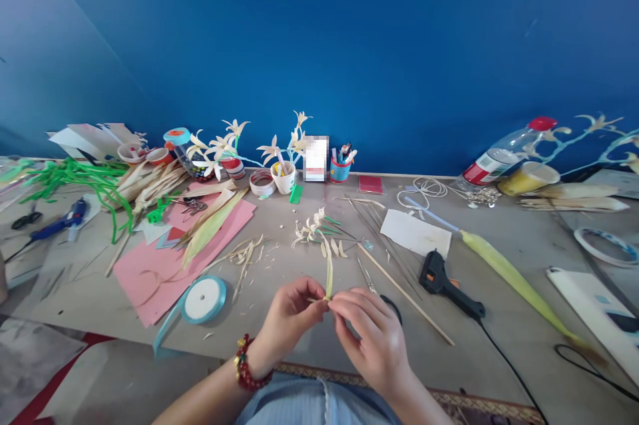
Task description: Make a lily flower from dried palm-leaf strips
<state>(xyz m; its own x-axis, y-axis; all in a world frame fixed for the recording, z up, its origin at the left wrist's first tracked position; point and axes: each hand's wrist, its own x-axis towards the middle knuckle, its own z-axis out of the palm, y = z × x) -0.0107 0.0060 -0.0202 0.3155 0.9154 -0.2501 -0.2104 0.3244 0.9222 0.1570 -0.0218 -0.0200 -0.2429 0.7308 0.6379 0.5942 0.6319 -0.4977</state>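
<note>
Near the table's front edge, my left hand (pixel 294 310) and my right hand (pixel 373 335) meet, fingertips pinched together. Between them they grip a narrow pale-green corn husk strip (pixel 329 272), whose free end points away from me. What the fingertips do at its lower end is partly hidden. Just beyond lie small cream husk flowers (pixel 310 230) on stems and several loose petals (pixel 339 249). A pair of scissors (pixel 366 273) lies partly covered by my right hand. To its right is a thin wooden stick (pixel 404 293).
On the right are a black glue gun (pixel 444 282) with its cable and a long green corn husk (pixel 514 278). Pink paper (pixel 144 278) and a blue ribbon roll (pixel 204 299) lie left. Along the wall stand a cup of husk flowers (pixel 283 178), a pen holder (pixel 340 172) and a tilted bottle (pixel 504 152).
</note>
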